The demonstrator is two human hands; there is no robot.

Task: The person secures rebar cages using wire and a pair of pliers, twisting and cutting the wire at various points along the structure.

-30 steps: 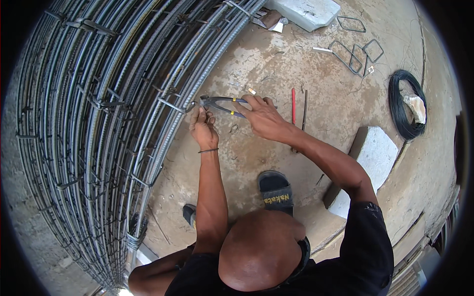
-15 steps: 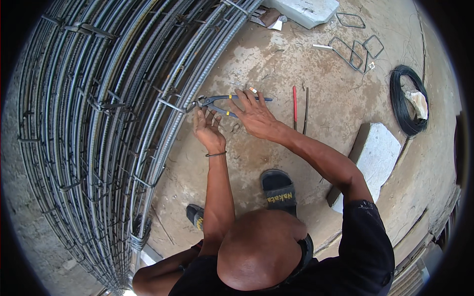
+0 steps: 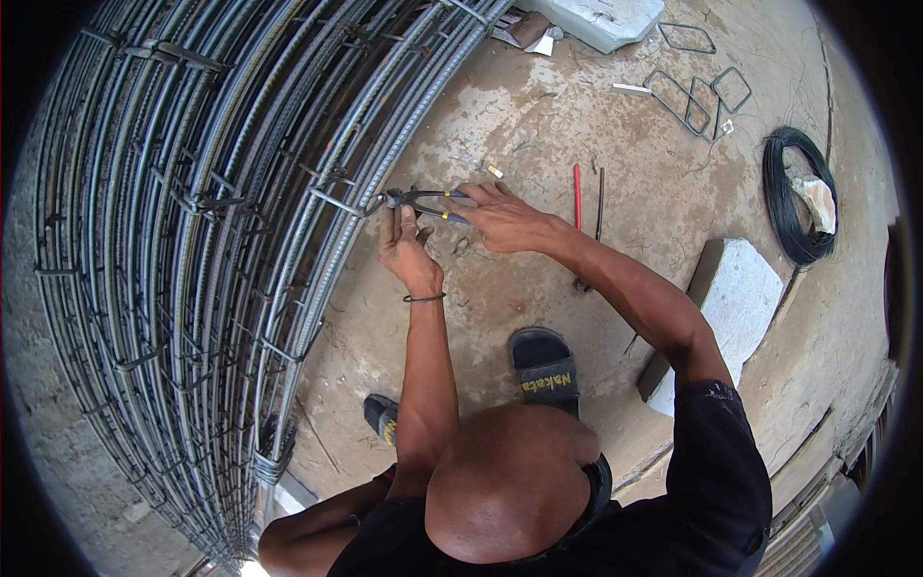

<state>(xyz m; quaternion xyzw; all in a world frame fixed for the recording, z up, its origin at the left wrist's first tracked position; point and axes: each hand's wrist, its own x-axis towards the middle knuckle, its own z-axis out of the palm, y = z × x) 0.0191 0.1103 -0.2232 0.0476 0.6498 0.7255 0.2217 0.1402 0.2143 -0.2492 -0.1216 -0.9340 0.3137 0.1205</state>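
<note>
My right hand (image 3: 507, 223) is closed round the dark blue handles of a pair of end-cutting pincers (image 3: 430, 194) with yellow bands. The handles are drawn close together. Their jaws meet the bent end of a steel stirrup (image 3: 338, 204) at the edge of a rebar cage (image 3: 322, 279). My left hand (image 3: 411, 262), palm up with a dark band at the wrist, has its thumb and fingers closed in beside the pincers' head. What those fingers pinch, perhaps thin wire, is too small to make out.
Stacked rebar cages fill the left side. A red-handled tool (image 3: 578, 197) lies beside a dark rod (image 3: 600, 207). Pale concrete blocks (image 3: 740, 298) stand right and at the top. Beyond lie loose square stirrups (image 3: 733, 88) and a coil of black wire (image 3: 781, 207).
My right hand has closed the spread pincer handles and slid left toward the jaws. My left thumb has come up against the pincers' head.
</note>
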